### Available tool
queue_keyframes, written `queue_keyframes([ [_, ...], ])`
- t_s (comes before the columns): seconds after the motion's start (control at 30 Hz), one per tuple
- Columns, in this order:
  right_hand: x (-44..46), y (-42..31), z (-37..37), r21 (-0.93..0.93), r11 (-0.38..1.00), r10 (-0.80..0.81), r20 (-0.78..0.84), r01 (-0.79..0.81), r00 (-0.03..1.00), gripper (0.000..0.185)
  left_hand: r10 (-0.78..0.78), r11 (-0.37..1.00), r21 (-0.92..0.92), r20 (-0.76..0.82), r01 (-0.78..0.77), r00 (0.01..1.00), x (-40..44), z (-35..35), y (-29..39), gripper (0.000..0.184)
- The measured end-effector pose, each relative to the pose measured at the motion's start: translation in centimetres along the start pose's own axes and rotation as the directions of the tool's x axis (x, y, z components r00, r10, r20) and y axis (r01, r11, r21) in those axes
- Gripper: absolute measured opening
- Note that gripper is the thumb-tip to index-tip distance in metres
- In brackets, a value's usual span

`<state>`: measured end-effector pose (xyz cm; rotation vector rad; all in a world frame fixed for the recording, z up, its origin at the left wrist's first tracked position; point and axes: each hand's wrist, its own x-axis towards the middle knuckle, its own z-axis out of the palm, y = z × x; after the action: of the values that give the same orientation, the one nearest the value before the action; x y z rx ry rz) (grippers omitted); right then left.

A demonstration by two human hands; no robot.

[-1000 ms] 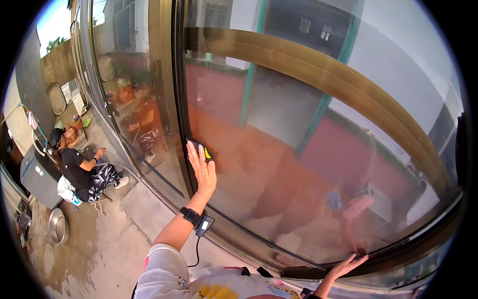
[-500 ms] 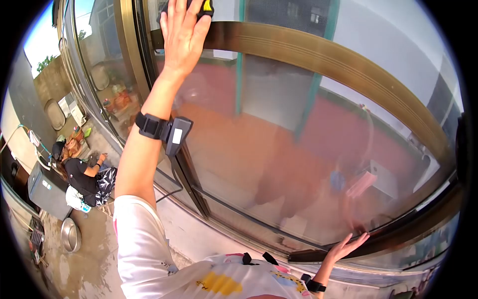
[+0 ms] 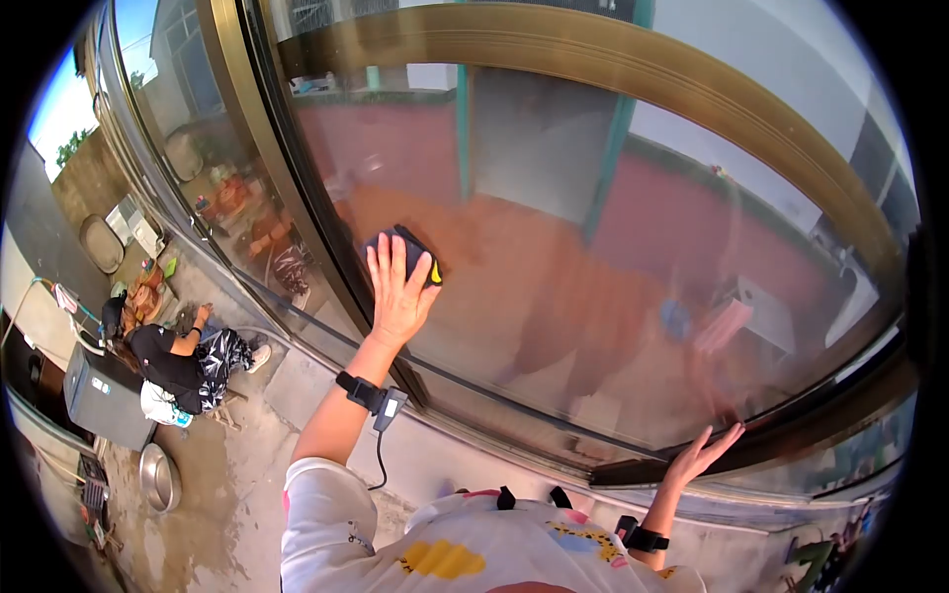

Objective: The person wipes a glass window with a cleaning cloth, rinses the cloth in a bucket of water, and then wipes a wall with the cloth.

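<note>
Against the glass of a large window, my left hand lies over a black and yellow window-cleaning pad, thumb near its yellow edge. Its fingers are spread across the pad, and part of the pad is hidden under them. My right hand is open at the lower right, fingers extended beside the dark bottom frame. Whether its fingertips touch the frame, I cannot tell. Each wrist wears a black strap with a small device.
At the left a person in dark clothes sits low near a grey cabinet. A metal basin stands on the wet concrete floor. A brown window rail crosses the upper pane. Clay pots sit beyond the person.
My left hand and the pad have moved down the glass, from above the brown rail to the lower pane. My right hand stays near the bottom frame. The view has shifted slightly.
</note>
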<state>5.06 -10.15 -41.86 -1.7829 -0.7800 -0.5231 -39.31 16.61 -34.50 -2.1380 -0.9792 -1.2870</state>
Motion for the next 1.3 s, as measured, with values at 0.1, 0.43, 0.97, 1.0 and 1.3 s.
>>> queue_keyframes([
  [0.1, -1.0, -0.1, 0.7, 0.021, 0.999, 0.038, 0.022, -0.038, 0.999, 0.059, -0.054, 0.997, -0.045, 0.189, 0.064, 0.98, -9.2, 3.0, 3.9, 0.052],
  [0.43, -2.9, -0.3, -2.8, 0.001, 0.995, 0.1, 0.03, -0.1, 0.994, 0.057, 0.298, 0.953, 0.074, -0.065, -0.293, 0.952, 14.3, -4.8, 1.1, 0.042],
  [0.97, -7.7, 1.7, -5.5, 0.207, 0.878, 0.429, 0.063, -0.432, 0.901, 0.058, 0.479, 0.876, 0.099, -0.303, -0.473, 0.824, 25.4, -7.0, 3.8, 0.043],
  [1.0, -7.4, 1.3, -5.5, 0.195, 0.883, 0.42, 0.077, -0.427, 0.904, 0.058, 0.459, 0.888, 0.085, -0.217, -0.452, 0.862, 21.7, -5.8, 4.0, 0.044],
  [1.3, -7.7, -1.3, -4.7, 0.205, 0.909, 0.325, 0.198, -0.364, 0.925, 0.056, 0.677, 0.713, 0.031, 0.228, -0.7, 0.7, -5.1, 5.0, 5.4, 0.057],
])
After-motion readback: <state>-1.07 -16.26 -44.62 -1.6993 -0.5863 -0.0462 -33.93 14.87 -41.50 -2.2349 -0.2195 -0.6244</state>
